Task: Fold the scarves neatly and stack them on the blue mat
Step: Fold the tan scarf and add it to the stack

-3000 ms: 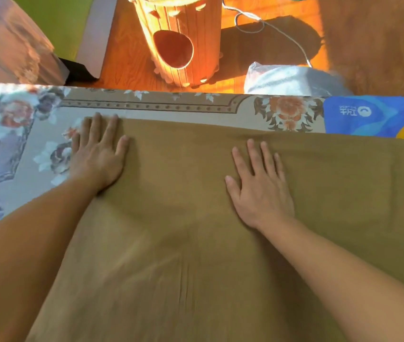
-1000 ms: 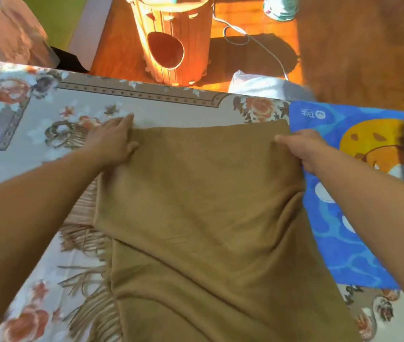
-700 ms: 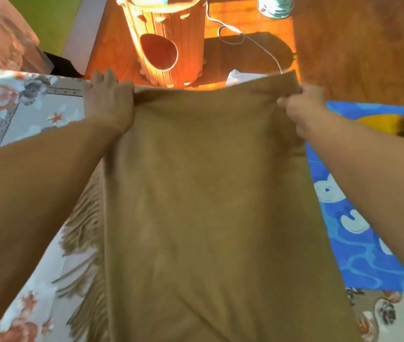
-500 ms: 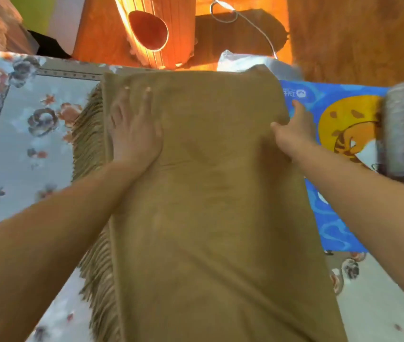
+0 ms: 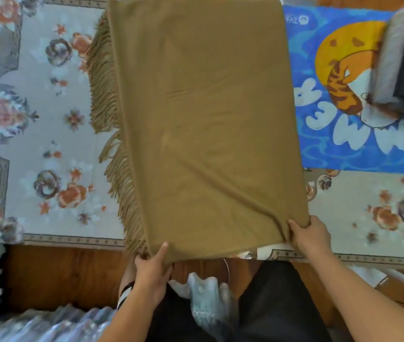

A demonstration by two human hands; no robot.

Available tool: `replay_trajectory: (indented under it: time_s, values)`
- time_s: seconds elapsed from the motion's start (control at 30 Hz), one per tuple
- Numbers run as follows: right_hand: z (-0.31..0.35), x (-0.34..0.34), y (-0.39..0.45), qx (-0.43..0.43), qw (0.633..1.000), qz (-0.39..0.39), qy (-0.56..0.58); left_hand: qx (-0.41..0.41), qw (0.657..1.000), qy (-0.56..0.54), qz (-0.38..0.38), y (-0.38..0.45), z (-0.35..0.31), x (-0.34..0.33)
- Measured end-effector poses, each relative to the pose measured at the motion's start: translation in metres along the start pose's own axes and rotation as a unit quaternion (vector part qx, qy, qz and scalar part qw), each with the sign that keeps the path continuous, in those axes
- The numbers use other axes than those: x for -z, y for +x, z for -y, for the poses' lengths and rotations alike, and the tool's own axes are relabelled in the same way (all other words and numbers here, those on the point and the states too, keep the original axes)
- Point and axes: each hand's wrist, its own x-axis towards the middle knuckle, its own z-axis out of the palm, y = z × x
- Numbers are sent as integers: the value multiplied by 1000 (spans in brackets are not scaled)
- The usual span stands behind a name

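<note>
The left hand [image 5: 150, 270] pinches the near left corner of the brown scarf [image 5: 203, 114], thumb on top. The right hand [image 5: 310, 234] grasps the near right corner, fingers curled under the cloth. The scarf lies folded in a long rectangle on the flowered cloth [image 5: 48, 107], its fringe [image 5: 112, 134] hanging out along the left edge. Its right edge touches the blue mat [image 5: 343, 144], where folded grey and black scarves [image 5: 403, 53] sit at the far right.
</note>
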Motion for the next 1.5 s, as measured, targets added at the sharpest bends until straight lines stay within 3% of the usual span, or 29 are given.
replay_trajectory:
  time_s: [0.13, 0.27, 0.4, 0.53, 0.67, 0.77, 0.93, 1.0, 1.27, 1.37, 1.43, 1.5]
  values:
    - [-20, 20, 7, -56, 992, 62, 98, 27, 999, -18, 31, 14, 6, 12]
    - [-41, 30, 12, -110, 957, 140, 229, 7, 998, -55, 29, 1, 5, 30]
    - [-55, 22, -1, -144, 941, 194, 235, -7, 994, -104, 44, -16, -6, 53]
    - [-57, 13, -26, -145, 952, 174, 207, -45, 997, 65, 3, -32, -24, 75]
    - [-48, 16, -46, -124, 965, 133, 187, -105, 954, 280, -24, -43, -38, 85]
    - [-51, 16, -48, -118, 982, 76, 130, -82, 931, 354, -19, -42, -44, 88]
    - [-53, 21, -51, -177, 972, 48, 147, -47, 888, 458, -3, -25, -35, 102]
    - [-54, 22, -51, -200, 964, 45, 171, -48, 885, 463, -2, -20, -30, 105]
    - [-48, 32, -56, -199, 971, 36, 126, -1, 942, 329, 64, -10, -21, 124]
    - [-31, 39, -74, -118, 989, -11, -89, -19, 957, 271, 97, -49, -30, 111]
    - [-5, 28, -98, 53, 984, -40, -163, -32, 965, 211, 150, -72, -32, 101]
    - [30, 2, -135, 250, 957, 38, -139, -45, 965, 180, 183, -91, -33, 92]
